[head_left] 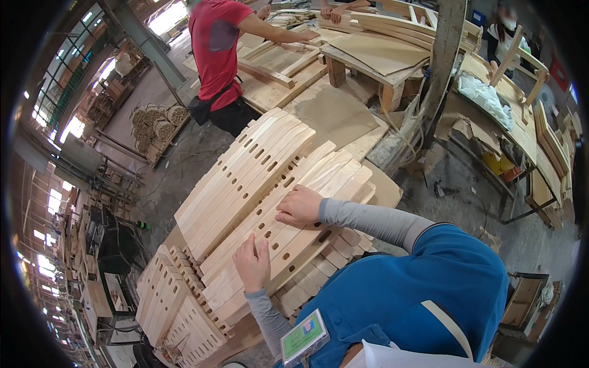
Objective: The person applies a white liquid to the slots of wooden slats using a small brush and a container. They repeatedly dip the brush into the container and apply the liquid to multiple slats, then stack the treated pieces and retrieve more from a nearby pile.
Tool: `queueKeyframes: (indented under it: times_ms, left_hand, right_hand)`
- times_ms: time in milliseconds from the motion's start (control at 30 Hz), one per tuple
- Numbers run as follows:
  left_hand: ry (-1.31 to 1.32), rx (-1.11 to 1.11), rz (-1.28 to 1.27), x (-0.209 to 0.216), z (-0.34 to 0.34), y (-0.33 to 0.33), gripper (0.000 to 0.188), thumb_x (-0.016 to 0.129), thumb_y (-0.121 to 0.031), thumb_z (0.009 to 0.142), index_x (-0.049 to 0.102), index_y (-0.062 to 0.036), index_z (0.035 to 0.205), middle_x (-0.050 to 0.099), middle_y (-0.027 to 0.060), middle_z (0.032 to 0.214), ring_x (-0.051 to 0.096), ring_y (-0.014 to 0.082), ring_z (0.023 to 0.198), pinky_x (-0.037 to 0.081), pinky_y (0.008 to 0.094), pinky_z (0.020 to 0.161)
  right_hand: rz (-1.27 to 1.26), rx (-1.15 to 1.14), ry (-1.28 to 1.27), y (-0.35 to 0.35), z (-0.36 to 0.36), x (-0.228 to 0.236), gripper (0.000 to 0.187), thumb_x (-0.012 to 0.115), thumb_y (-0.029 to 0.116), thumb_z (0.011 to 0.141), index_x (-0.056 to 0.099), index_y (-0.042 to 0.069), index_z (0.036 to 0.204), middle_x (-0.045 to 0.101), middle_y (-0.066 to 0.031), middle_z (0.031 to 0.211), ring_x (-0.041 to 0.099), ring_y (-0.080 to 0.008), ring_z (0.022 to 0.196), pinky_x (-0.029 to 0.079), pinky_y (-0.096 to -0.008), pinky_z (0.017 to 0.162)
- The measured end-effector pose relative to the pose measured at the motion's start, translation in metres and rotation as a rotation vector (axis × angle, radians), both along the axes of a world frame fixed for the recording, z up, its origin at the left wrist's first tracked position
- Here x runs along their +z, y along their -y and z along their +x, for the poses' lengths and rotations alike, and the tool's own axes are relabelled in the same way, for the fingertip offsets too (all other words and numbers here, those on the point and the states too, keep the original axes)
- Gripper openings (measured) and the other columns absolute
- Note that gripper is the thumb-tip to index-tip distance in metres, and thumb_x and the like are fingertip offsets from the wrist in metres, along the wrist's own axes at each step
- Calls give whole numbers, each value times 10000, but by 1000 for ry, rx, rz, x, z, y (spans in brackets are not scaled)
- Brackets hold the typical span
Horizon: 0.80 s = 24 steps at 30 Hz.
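Two-handed: best steady slotted boards (293, 238) with loose, spread left hand (253, 266); line up with curled right hand (300, 207) at its one o'clock, can't tell if gripping.

Grey floor (199, 146), slanting pillar (145, 48), bright windows (54, 200) at left

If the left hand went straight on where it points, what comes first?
Past the slotted boards under the left hand, probably the neighbouring stack; it might pass above, since depth is unclear.
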<state>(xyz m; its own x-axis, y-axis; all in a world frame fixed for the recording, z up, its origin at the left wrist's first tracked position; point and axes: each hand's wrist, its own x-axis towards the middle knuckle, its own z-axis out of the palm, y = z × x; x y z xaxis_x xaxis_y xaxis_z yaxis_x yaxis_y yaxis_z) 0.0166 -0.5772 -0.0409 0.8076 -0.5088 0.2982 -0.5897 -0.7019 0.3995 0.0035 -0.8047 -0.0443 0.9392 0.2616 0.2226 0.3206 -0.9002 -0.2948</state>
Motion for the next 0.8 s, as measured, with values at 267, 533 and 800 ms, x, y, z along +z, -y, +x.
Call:
queueKeyframes:
  times_ms: [267,533,800]
  left_hand:
    - [-83,30,50,5,-3,0,370,550,-291,831,554,7,1050,563,109,830,506,248,793,355,369,742]
    - [-307,-439,-883,59,-30,-3,264,597,-145,783,574,-76,1038,420,172,1265,311,372,1228,225,487,1012]
    - [-524,-1227,-1024,165,-119,15,378,580,-323,815,514,-265,1182,113,40,1458,-9,433,1309,63,648,992]
  right_hand:
    - [51,14,85,-2,1,-5,364,436,373,852,613,77,735,615,-91,698,583,-253,725,393,-367,698]
    - [79,12,108,-3,4,-10,374,429,377,850,603,85,695,605,-100,675,579,-258,691,392,-370,700]
    - [87,11,94,-5,4,-5,352,447,375,844,613,95,711,613,-100,701,589,-263,724,401,-369,720]
